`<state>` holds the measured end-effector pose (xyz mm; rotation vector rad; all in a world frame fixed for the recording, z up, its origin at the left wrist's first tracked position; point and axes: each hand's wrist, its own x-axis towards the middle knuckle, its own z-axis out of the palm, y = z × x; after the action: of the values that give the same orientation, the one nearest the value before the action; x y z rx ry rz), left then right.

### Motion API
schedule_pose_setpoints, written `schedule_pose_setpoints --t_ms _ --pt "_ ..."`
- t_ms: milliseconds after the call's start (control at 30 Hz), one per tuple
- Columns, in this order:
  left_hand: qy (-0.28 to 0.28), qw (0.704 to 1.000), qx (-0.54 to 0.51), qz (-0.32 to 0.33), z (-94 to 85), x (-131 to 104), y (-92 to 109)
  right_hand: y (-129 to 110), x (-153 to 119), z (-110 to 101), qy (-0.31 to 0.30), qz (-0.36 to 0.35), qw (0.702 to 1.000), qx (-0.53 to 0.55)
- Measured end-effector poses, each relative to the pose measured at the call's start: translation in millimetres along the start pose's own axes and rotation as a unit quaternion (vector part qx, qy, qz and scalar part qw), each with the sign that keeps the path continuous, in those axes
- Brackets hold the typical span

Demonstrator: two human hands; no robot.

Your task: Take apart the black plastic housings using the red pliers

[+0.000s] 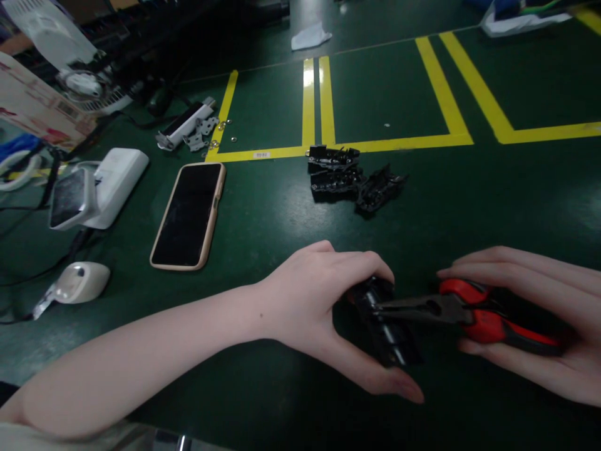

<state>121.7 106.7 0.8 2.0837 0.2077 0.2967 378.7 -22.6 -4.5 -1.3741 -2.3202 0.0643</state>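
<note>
L hand is curled round a glossy blk plastic housing, lower ctr-right of frame; its long axis runs steeply, upper L to lower R; R hand, further off at the R edge, is clamped on red-handled needle-nose pliers lying nearly level, so they come at the housing from the R, roughly crosswise; tips overlap its mid-section, but can't tell if they're biting, bit blurry tbh; more blk plastic pieces sit upper ctr on the green bench, well apart from both hands.
</note>
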Motion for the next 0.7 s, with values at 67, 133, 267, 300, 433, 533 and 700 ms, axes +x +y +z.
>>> schedule_pose_setpoints --t_ms 67,133,267,300,433,533,700 --pt "-0.002 1.0 -0.003 -0.002 0.0 0.3 0.8 0.1 -0.1 -0.1 0.003 -0.001 1.0 -0.003" --pt "-0.002 1.0 0.0 -0.007 0.4 0.5 1.5 0.5 -0.9 -0.1 0.005 -0.002 1.0 -0.001" --pt "-0.002 1.0 0.015 -0.013 1.4 0.8 3.4 2.4 -3.8 0.5 0.0 0.011 1.0 0.011" --pt "-0.003 1.0 0.018 -0.011 1.6 0.8 4.0 2.9 -4.7 0.8 0.0 0.014 1.0 0.013" --pt "-0.007 1.0 0.027 -0.008 1.7 1.0 6.5 2.1 -8.1 1.2 0.004 0.015 1.0 0.017" --pt "-0.01 0.999 0.032 -0.01 1.7 0.8 7.6 -2.2 -8.7 0.0 0.002 0.055 0.998 0.022" --pt "-0.016 0.999 0.03 -0.007 1.3 0.9 7.1 -1.8 -7.6 -2.1 -0.002 0.037 0.999 0.018"
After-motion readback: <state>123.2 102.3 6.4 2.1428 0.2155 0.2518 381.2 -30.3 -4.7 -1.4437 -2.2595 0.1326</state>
